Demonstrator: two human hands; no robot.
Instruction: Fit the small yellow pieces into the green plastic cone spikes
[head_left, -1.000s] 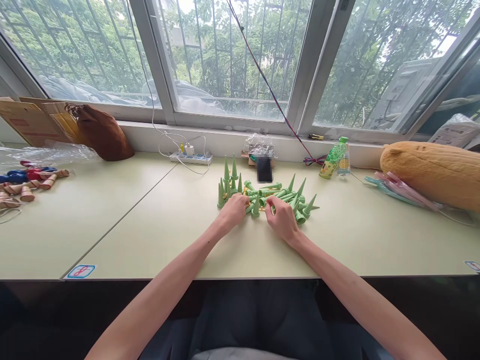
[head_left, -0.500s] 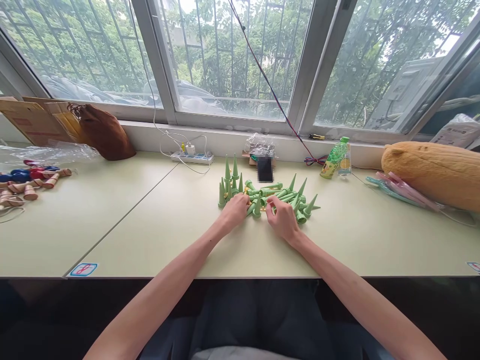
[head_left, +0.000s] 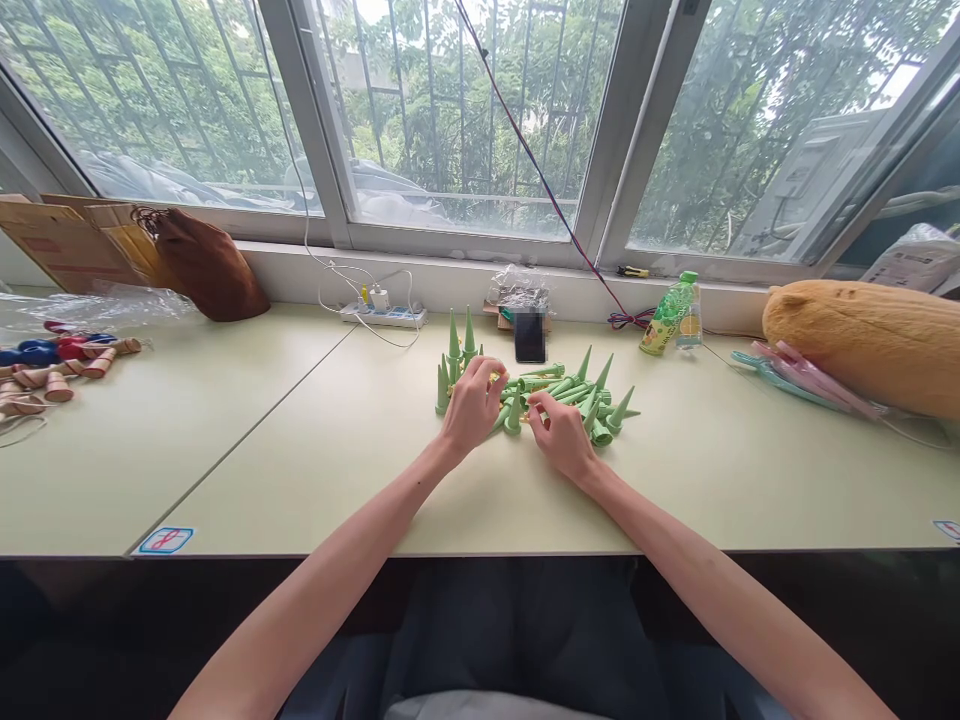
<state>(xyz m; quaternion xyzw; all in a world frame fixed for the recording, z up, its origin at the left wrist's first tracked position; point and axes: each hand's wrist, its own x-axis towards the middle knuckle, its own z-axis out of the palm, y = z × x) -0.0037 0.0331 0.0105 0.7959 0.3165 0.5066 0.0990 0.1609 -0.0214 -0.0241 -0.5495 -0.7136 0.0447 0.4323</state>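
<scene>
A heap of green plastic cones (head_left: 585,395) lies on the pale green table (head_left: 315,450), some lying flat, several standing upright (head_left: 454,345) at the heap's left. My left hand (head_left: 471,405) is raised a little over the heap's left part, fingers curled round a green cone with a yellow piece. My right hand (head_left: 559,435) rests on the table at the heap's near edge, fingers pinched on a small part that I cannot name.
A dark phone (head_left: 529,337) stands behind the heap, with a plastic bag (head_left: 517,290), a power strip (head_left: 382,316) and a green bottle (head_left: 666,315) by the window ledge. A brown pouch (head_left: 206,265) and wooden toys (head_left: 56,365) lie left; a tan plush (head_left: 862,340) lies right.
My left hand has lifted slightly and moved back over the heap. My right hand has barely shifted.
</scene>
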